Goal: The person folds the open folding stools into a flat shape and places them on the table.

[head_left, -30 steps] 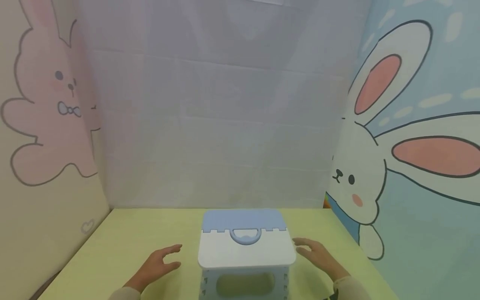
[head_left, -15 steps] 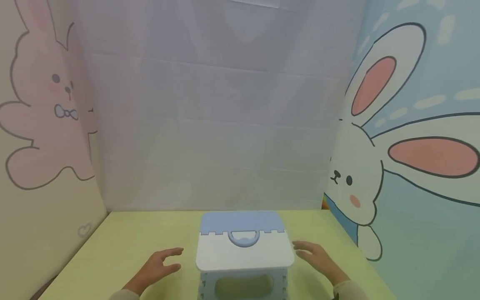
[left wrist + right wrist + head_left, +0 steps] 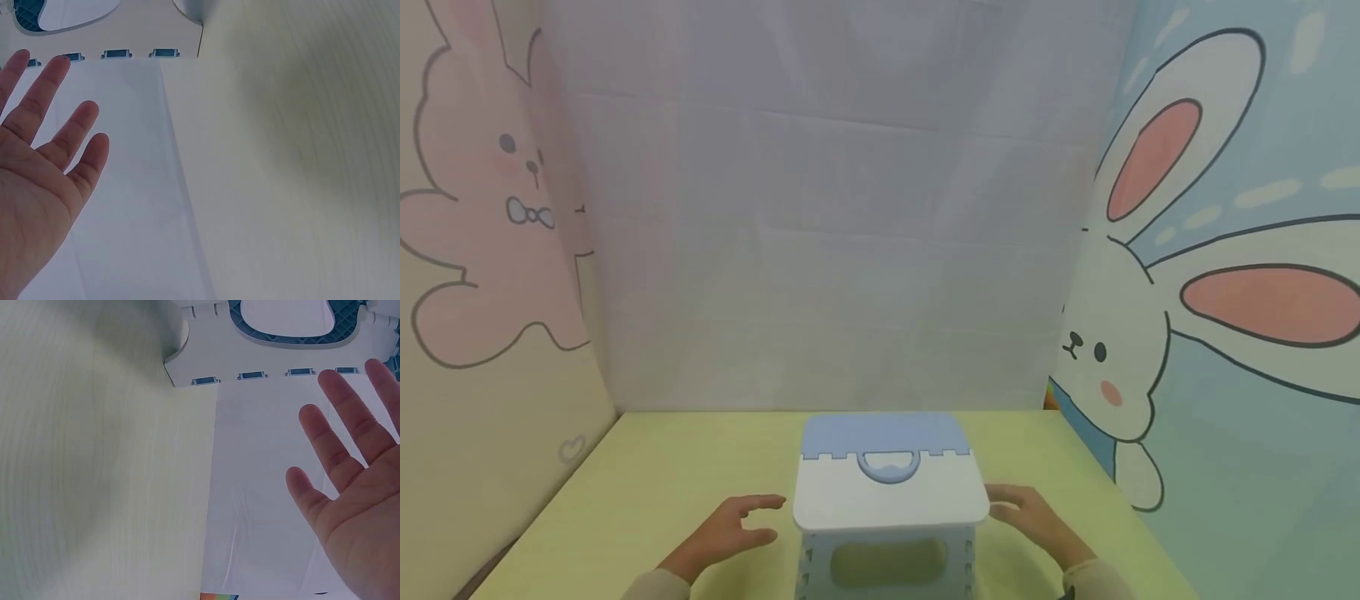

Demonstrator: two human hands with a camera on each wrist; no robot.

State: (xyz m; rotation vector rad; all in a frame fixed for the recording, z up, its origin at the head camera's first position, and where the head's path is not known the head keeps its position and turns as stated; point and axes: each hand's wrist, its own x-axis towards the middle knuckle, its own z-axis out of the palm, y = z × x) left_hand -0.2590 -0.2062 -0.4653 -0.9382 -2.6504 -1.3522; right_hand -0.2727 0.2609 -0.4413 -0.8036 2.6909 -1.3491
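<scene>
A folding stool (image 3: 891, 504) stands upright on a pale yellow worktop (image 3: 700, 454), low in the head view, between a person's two bare hands. Its seat is white with a pale blue back section (image 3: 883, 433) and a blue handle (image 3: 889, 477) in the middle. Beneath the seat, a pale front panel (image 3: 820, 567) has a long rounded hole.

The left grip (image 3: 722, 533) is to the left of the stool, near it but apart from the seat's edge. Its fingers and thumb are spread, with the gap between them facing the stool. The right grip (image 3: 1037, 517) is spread too, its fingertips right beside the seat's right edge; whether they touch it, I cannot tell. Both wrist views show straight, separated fingers, with a row of small blue slots (image 3: 116, 54) along the stool's edge.

Light sleeves (image 3: 1097, 579) cover both wrists. Behind hangs a plain pale cloth (image 3: 835, 250), with a pink rabbit (image 3: 482, 250) pictured on the left wall and a white rabbit (image 3: 1120, 333) on the right.
</scene>
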